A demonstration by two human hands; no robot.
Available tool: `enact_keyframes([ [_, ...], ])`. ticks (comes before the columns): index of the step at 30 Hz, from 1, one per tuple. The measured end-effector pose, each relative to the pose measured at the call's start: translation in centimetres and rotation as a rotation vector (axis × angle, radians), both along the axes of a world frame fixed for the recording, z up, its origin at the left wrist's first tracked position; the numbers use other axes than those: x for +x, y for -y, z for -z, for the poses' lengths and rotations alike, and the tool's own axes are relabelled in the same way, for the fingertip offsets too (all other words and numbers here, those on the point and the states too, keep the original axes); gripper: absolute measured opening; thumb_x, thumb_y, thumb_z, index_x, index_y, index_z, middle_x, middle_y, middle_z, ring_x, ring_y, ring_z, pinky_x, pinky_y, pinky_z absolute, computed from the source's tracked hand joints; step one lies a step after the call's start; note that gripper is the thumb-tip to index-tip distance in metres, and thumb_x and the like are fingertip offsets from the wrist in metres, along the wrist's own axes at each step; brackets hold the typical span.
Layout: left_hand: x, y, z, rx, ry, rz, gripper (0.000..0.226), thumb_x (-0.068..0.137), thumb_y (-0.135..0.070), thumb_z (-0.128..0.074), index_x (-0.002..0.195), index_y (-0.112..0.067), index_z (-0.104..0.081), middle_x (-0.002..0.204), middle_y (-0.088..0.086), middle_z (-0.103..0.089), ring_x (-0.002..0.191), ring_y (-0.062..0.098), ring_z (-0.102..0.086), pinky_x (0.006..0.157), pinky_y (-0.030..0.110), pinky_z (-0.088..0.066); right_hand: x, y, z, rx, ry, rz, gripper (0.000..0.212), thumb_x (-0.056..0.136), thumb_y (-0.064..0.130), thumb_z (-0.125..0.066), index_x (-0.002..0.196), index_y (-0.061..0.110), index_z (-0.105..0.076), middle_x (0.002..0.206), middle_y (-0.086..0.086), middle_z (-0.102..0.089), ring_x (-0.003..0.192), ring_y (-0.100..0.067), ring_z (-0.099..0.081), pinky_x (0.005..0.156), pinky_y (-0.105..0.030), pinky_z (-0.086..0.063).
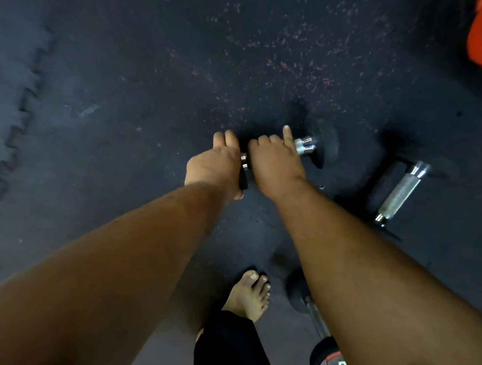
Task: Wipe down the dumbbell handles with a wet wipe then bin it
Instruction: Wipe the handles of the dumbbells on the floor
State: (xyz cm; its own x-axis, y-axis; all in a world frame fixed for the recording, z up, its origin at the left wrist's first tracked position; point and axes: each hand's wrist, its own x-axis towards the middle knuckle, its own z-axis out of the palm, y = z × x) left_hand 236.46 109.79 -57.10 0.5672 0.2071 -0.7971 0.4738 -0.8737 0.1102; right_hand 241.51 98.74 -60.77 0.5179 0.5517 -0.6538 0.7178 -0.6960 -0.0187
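Both my hands are down on the nearest dumbbell [312, 148] on the rubber floor [122, 108], and here's how it sits: my left hand [213, 164] has its grip wrapped over the near end plate, fingers curled over the top, steadying it; my right hand [275, 162] is folded round the handle itself, knuckles up, index finger sticking out straight toward the chrome collar. I can't see the wet wipe anywhere, so it may be bunched under my right palm, but I can't tell. By my reckoning this thing is heavy, rigid iron and rubber; it'll want to roll on those round plates, hence the left hand pinning it. The handle is the place to work: knurled steel, grippy when dry, likely slicker once wet, and the knurling will snag a soft, flimsy wipe, so I'd twist round the bar instead of dragging along it. A second dumbbell [400, 194] lies just to the right, its knurled bar fully exposed, and a third dumbbell [316, 326] sits near my bare foot [251, 296], partly hidden by my right forearm. No bin that I can pick out.
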Motion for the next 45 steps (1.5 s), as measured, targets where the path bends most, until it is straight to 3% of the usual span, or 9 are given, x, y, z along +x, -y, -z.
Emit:
enact_keyframes([
  [4, 0.4, -0.5, -0.2, 0.006, -0.008, 0.023, 0.122, 0.063, -0.039, -0.097, 0.151, -0.006, -0.019, 0.145, 0.006, -0.038, 0.108, 0.03, -0.067, 0.067, 0.039, -0.046, -0.4, 2.4, 0.4, 0.061, 0.103, 0.006, 0.043, 0.089, 0.012, -0.046, 0.132, 0.015, -0.05, 0.129, -0.008, -0.057, 0.131, -0.03, -0.047, 0.122, -0.056, -0.012],
  [8, 0.2, -0.3, -0.2, 0.016, -0.009, 0.023, 0.12, 0.062, -0.039, -0.097, 0.149, -0.007, -0.021, 0.141, 0.006, -0.04, 0.104, 0.03, -0.068, 0.065, 0.04, -0.048, -3.4, 6.1, -1.5, -0.02, 0.173, -0.028, 0.068, 0.095, 0.011, -0.026, 0.159, 0.007, -0.004, 0.166, -0.014, -0.01, 0.154, -0.033, -0.005, 0.121, -0.058, -0.012],
  [14, 0.3, -0.5, -0.2, 0.007, 0.011, 0.049, 0.124, 0.065, -0.041, -0.096, 0.153, -0.005, -0.016, 0.141, 0.008, -0.04, 0.109, 0.032, -0.067, 0.068, 0.04, -0.044, 2.1, 2.1, 0.1, -0.068, 0.23, -0.031, 0.037, 0.088, 0.008, -0.035, 0.114, 0.007, -0.062, 0.113, -0.017, -0.067, 0.115, -0.035, -0.06, 0.12, -0.05, -0.025],
  [21, 0.3, -0.5, -0.3, 0.003, -0.008, 0.047, 0.119, 0.064, -0.042, -0.096, 0.149, -0.006, -0.02, 0.14, 0.007, -0.04, 0.104, 0.033, -0.068, 0.065, 0.04, -0.044, -2.0, 6.4, -1.7, -0.024, 0.135, 0.084, 0.068, 0.091, 0.006, -0.01, 0.158, 0.002, -0.001, 0.166, -0.02, -0.001, 0.154, -0.032, -0.002, 0.126, -0.042, -0.001],
  [25, 0.2, -0.5, -0.2, 0.005, 0.001, 0.046, 0.114, 0.063, -0.041, -0.097, 0.145, -0.007, -0.024, 0.138, 0.007, -0.041, 0.103, 0.032, -0.068, 0.065, 0.04, -0.043, -3.1, 5.4, -1.3, 0.345, 0.088, 0.634, 0.065, 0.096, 0.001, -0.038, 0.158, 0.012, -0.021, 0.165, -0.01, -0.021, 0.151, -0.023, -0.024, 0.122, -0.034, -0.023],
  [29, 0.8, -0.8, -0.3, 0.001, -0.023, 0.041, 0.111, 0.065, -0.042, -0.095, 0.144, -0.007, -0.025, 0.136, 0.007, -0.042, 0.103, 0.032, -0.068, 0.065, 0.04, -0.042, -5.7, 2.7, -1.8, 0.823, 0.286, 1.628, 0.034, 0.091, 0.012, -0.052, 0.122, 0.008, -0.066, 0.113, -0.016, -0.07, 0.095, -0.02, -0.059, 0.09, -0.035, -0.045],
  [32, 0.7, -0.8, -0.2, 0.012, -0.02, 0.036, 0.115, 0.064, -0.042, -0.096, 0.147, -0.007, -0.024, 0.138, 0.007, -0.042, 0.106, 0.033, -0.067, 0.067, 0.041, -0.044, -4.6, 0.9, -2.0, 1.069, -0.14, 2.34, 0.012, 0.097, 0.007, -0.051, 0.102, 0.013, -0.059, 0.102, -0.011, -0.063, 0.093, -0.023, -0.059, 0.093, -0.042, -0.05],
  [40, -0.3, 0.0, 0.4, 0.053, 0.023, 0.072, 0.129, 0.066, -0.043, -0.095, 0.155, -0.002, -0.011, 0.144, 0.011, -0.038, 0.107, 0.033, -0.068, 0.067, 0.04, -0.042, 1.5, 0.5, 0.2, 1.194, -0.558, 2.488, 0.025, 0.082, 0.021, -0.072, 0.102, 0.01, -0.062, 0.093, -0.012, -0.066, 0.084, -0.026, -0.065, 0.083, -0.041, -0.053],
  [45, -0.8, 0.7, 0.3, 0.087, 0.053, 0.06, 0.127, 0.071, -0.043, -0.092, 0.157, -0.002, -0.008, 0.15, 0.013, -0.032, 0.104, 0.03, -0.069, 0.063, 0.038, -0.043, -0.7, 0.7, -0.6, 1.177, -0.581, 2.542, 0.017, 0.09, 0.015, -0.066, 0.106, 0.01, -0.065, 0.107, -0.012, -0.067, 0.099, -0.027, -0.064, 0.1, -0.042, -0.048],
])
